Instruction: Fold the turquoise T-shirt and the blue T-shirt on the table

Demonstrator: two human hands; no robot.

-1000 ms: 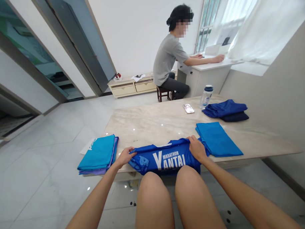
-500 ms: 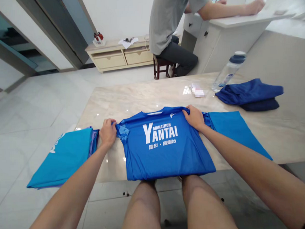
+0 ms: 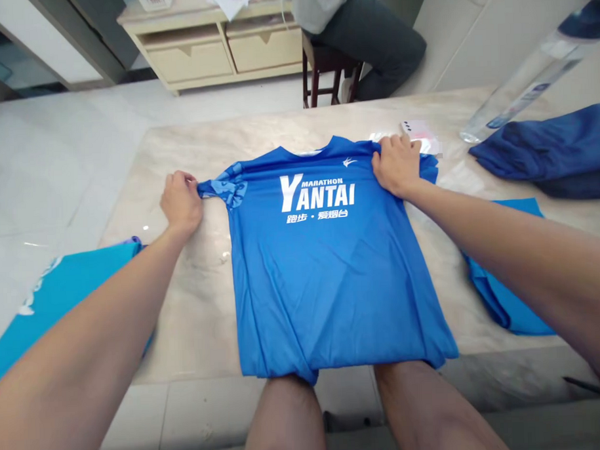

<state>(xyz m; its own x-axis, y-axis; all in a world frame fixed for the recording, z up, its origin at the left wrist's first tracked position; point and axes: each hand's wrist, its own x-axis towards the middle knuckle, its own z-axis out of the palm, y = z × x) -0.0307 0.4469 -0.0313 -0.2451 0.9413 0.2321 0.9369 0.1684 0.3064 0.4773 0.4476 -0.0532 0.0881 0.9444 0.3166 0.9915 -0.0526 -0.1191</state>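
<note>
A blue T-shirt (image 3: 321, 263) with white "Marathon Yantai" lettering lies front up on the marble-look table (image 3: 185, 321), its collar away from me and its hem at the near edge. My left hand (image 3: 181, 201) pinches the end of the patterned left-side sleeve, pulling it out sideways. Closed on the shirt near the right shoulder is my right hand (image 3: 399, 166); the sleeve on that side shows partly beyond it. Folded teal shirts (image 3: 80, 285) lie left of my left forearm. Another folded teal-blue garment (image 3: 509, 296) is partly hidden under my right forearm.
At the table's right stand a clear water bottle (image 3: 526, 86) and a crumpled navy cloth (image 3: 548, 151). A small pale card or packet (image 3: 419, 135) lies beyond my right hand. Across the floor, a seated person (image 3: 372, 39) is on a dark stool (image 3: 326, 63) beside a cream cabinet (image 3: 190, 61).
The shirt has moved away from me over the table and more of its length now lies spread out. Both hands have gone forward with it, still gripping. The view has tipped downward.
</note>
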